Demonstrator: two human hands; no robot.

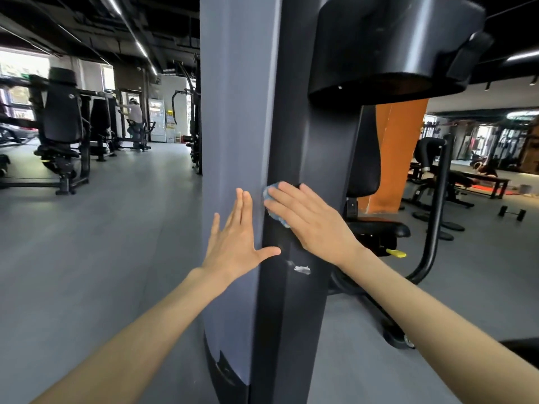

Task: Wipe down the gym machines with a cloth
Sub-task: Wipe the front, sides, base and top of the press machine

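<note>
A tall dark grey machine column [294, 126] fills the middle of the head view, with a lighter grey panel [233, 112] on its left side. My right hand [309, 217] lies flat on the column and presses a small blue cloth [269, 193] against it; only the cloth's left edge shows past the fingers. My left hand [236, 240] rests flat on the grey panel beside it, fingers spread and empty. A pale scuff [302, 269] marks the column just below my right wrist.
The machine's black seat and padded back [367, 158] sit right of the column, with a yellow lever [396, 253] and a curved black frame bar [437, 205]. More machines [62, 126] stand far left, where a person [135, 118] stands. Benches and a dumbbell [512, 212] lie at right.
</note>
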